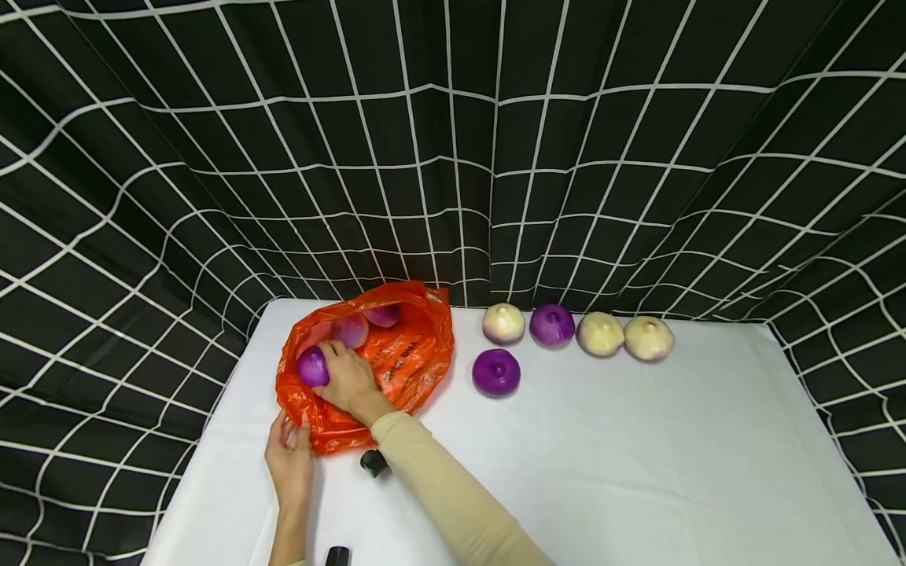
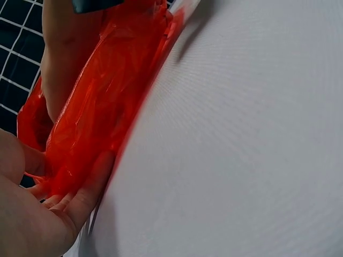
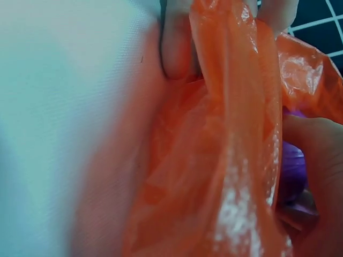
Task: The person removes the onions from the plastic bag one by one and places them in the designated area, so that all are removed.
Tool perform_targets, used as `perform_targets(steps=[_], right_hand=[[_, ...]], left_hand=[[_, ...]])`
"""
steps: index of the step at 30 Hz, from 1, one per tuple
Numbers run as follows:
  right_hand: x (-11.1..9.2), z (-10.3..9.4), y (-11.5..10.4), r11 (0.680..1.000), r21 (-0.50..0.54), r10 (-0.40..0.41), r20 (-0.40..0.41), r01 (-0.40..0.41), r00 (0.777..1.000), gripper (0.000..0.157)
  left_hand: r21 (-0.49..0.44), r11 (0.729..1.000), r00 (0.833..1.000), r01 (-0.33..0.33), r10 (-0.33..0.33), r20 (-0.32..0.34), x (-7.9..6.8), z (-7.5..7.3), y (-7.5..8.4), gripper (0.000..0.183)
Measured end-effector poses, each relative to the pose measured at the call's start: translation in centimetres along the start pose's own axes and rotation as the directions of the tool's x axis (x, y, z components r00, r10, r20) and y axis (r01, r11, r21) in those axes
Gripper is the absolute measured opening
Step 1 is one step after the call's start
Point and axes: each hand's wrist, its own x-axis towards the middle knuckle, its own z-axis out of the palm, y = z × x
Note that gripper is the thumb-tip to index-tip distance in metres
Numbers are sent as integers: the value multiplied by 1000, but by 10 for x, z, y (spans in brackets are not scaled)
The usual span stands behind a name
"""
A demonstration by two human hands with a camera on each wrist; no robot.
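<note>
An orange-red plastic bag [image 1: 406, 365] lies on its side with its mouth spread wide. Inside its left part my right hand [image 1: 348, 379] holds a purple onion [image 1: 314, 367], which also shows behind the bag's rim in the right wrist view. Two more purplish onions, one nearer [image 1: 351, 331] and one deeper [image 1: 383, 316], sit in the bag beyond that hand. At the bag's near left edge, my left hand [image 1: 290, 460] pinches the rim; the left wrist view shows thumb and fingers on either side of the plastic [image 2: 102, 107].
Right of the bag lies a purple onion [image 1: 496, 373]. Behind it runs a row: a whitish onion [image 1: 503, 323], a purple one [image 1: 552, 325] and two more whitish ones [image 1: 600, 334]. A black grid-patterned curtain [image 1: 460, 157] encloses the white table [image 1: 637, 456].
</note>
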Motion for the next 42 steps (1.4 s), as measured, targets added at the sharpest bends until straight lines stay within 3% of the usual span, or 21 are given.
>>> perform_targets(steps=[13, 20, 28, 35, 42], right_hand=[[-30, -17, 16, 982, 191, 12, -83, 4, 997, 84], [-46, -28, 17, 985, 151, -75, -94, 88, 993, 80], [-57, -43, 26, 982, 142, -105, -149, 126, 983, 80], [-64, -54, 33, 966, 216, -100, -187, 140, 977, 80], [-79, -63, 43, 946, 270, -117, -229, 178, 966, 80]], left_hand=[[-17, 1000, 1000, 12, -12, 5, 1, 0, -2, 53], [-5, 1000, 1000, 6, -6, 3, 0, 0, -1, 53], [-14, 1000, 1000, -8, 8, -2, -3, 1, 1, 53], [-20, 1000, 1000, -19, 19, -1, -2, 2, -1, 52], [-6, 1000, 1000, 17, -17, 5, -5, 3, 2, 55]])
